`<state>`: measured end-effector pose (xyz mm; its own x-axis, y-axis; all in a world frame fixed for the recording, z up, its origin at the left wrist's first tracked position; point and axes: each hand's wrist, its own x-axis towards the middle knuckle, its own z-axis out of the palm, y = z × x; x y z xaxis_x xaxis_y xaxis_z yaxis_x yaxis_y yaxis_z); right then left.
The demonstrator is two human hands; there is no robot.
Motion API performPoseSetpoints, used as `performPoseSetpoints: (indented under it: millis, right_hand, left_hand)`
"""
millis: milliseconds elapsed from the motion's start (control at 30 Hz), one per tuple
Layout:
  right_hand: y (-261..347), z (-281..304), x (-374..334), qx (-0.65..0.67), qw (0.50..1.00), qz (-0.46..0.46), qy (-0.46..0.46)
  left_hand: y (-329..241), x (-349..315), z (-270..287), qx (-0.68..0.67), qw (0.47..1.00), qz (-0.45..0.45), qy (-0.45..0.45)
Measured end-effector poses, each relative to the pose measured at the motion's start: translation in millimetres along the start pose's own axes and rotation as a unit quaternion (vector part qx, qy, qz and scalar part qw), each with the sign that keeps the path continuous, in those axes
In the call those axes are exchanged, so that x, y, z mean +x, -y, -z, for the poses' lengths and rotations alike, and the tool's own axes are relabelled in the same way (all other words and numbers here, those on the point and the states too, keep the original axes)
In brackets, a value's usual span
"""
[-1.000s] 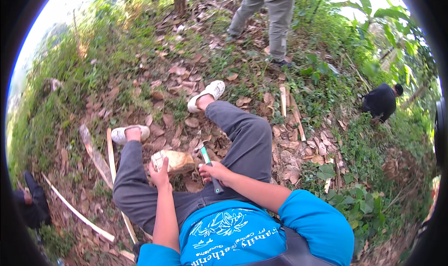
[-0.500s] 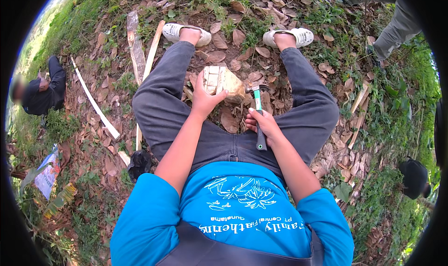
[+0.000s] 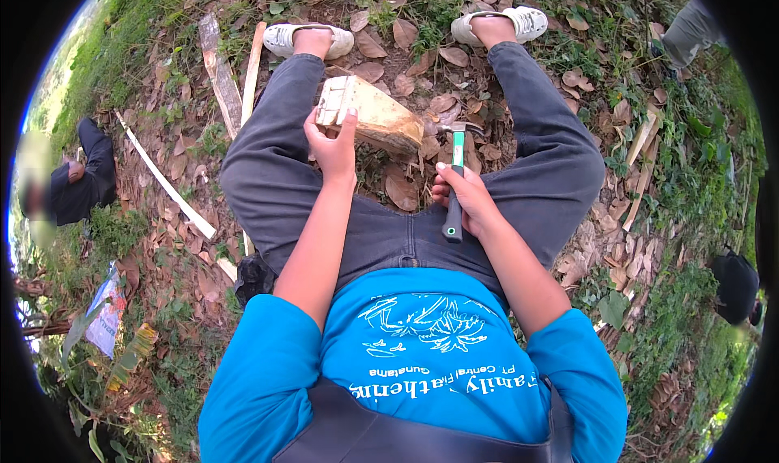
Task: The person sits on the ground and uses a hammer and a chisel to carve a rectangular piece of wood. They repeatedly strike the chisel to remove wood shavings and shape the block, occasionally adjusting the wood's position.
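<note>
Between my knees is a pale wooden block (image 3: pixel 373 116), tilted, with cut lines on its left end and a rough brown edge on the right. My left hand (image 3: pixel 333 148) grips it by that left end, the thumb on the near face. In my right hand (image 3: pixel 466 199) is a hammer (image 3: pixel 458 150) with a green and black handle, its fingers wrapped round the grip. The metal head points away from me, to the right of the block and apart from it.
Dry leaves and grass cover the ground. Wooden planks (image 3: pixel 221 73) and a thin pale strip (image 3: pixel 166 175) lie at the left; split wood pieces (image 3: pixel 641 167) lie at the right. A plastic bag (image 3: pixel 105 313) is at far left. Other people sit or stand at both edges.
The block has swung in my left hand, so its long side now shows and it sits slightly further left. The hammer stays in my right hand. My view has shifted slightly.
</note>
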<state>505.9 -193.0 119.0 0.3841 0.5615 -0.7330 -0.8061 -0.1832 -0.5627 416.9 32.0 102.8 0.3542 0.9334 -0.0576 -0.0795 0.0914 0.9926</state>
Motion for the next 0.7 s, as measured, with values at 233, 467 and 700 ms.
performPoseSetpoints:
  millis: [233, 467, 700]
  right_hand:
    - [1, -5, 0, 0.002, 1.000, 0.005, 0.007]
    - [0, -8, 0, -0.011, 1.000, -0.001, 0.009]
    - [-4, -8, 1, -0.010, 1.000, 0.005, 0.001]
  left_hand:
    - [27, 15, 24, 0.048, 0.998, 0.026, -0.022]
    - [11, 10, 14, 0.303, 0.938, -0.155, 0.061]
    - [6, -11, 0, 0.214, 0.950, -0.191, 0.126]
